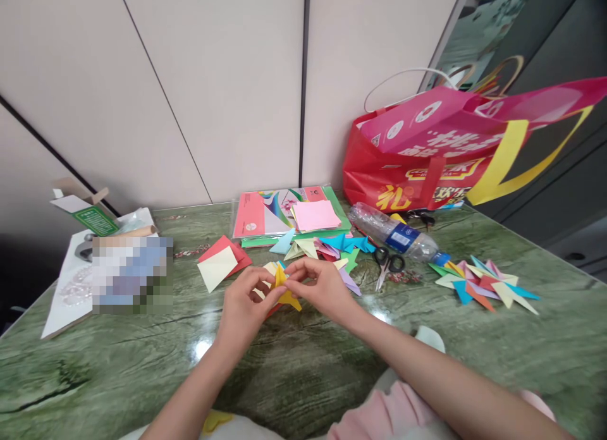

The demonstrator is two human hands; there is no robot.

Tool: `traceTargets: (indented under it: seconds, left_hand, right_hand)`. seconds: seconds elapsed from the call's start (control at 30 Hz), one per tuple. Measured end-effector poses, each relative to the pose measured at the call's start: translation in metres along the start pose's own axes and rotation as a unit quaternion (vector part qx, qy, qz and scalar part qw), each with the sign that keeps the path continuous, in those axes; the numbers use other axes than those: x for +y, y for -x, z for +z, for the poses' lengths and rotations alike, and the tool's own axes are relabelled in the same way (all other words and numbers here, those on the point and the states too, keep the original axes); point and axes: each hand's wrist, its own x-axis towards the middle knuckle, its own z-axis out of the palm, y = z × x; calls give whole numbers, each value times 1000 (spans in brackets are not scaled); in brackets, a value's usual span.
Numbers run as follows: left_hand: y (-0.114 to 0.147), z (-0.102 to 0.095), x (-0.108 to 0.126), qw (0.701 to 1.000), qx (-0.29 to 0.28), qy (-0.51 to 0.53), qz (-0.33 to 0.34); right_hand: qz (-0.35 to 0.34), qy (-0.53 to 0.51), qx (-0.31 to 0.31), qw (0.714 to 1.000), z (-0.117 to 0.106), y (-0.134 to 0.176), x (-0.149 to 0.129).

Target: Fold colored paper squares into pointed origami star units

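Note:
Between my two hands is a yellow folded paper piece (281,279), pointed at the top and at its lower right corner. My left hand (246,299) pinches its left side with thumb and fingers. From the right, my right hand (320,287) grips the same paper with thumb and fingertips. Part of the paper is hidden by the fingers. Just behind the hands lie several folded paper pieces (341,243) in blue, green, cream and purple. A red paper sheet (241,258) and a cream paper sheet (217,269) lie to the left.
Black-handled scissors (389,263) and a plastic bottle (398,233) lie right of centre. Joined folded-paper stars (488,282) sit at the right. Pink square papers (317,215) rest on paper packs (258,215). A red bag (417,162) stands behind, and an open box (85,212) at left.

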Motion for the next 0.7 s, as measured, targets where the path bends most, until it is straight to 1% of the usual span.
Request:
traceTargets:
  seconds: [0.13, 0.2, 0.33, 0.4, 0.47, 0.57, 0.7]
  left_hand:
    - [-2, -2, 4, 1000, -4, -12, -5]
    - [-3, -3, 5, 1000, -6, -20, -8]
    - [-4, -4, 4, 999, 5, -32, -2]
    - [-4, -5, 3, 999, 13, -51, 9]
    - [-3, -5, 2, 998, 12, -60, 5]
    - [-2, -5, 3, 999, 14, -23, -19]
    - [-2, -4, 6, 999, 7, 38, -28]
  right_hand:
    - [-33, 28, -36, 998, -1, -1, 4]
    - [-38, 35, -49, 997, -2, -3, 6]
    - [-23, 17, -50, 998, -3, -4, 8]
    - [-6, -6, -57, 998, -3, -4, 6]
    - [13, -30, -63, 997, -2, -4, 3]
    - [25, -55, -63, 996, -1, -3, 0]
    - [18, -51, -61, 997, -2, -3, 1]
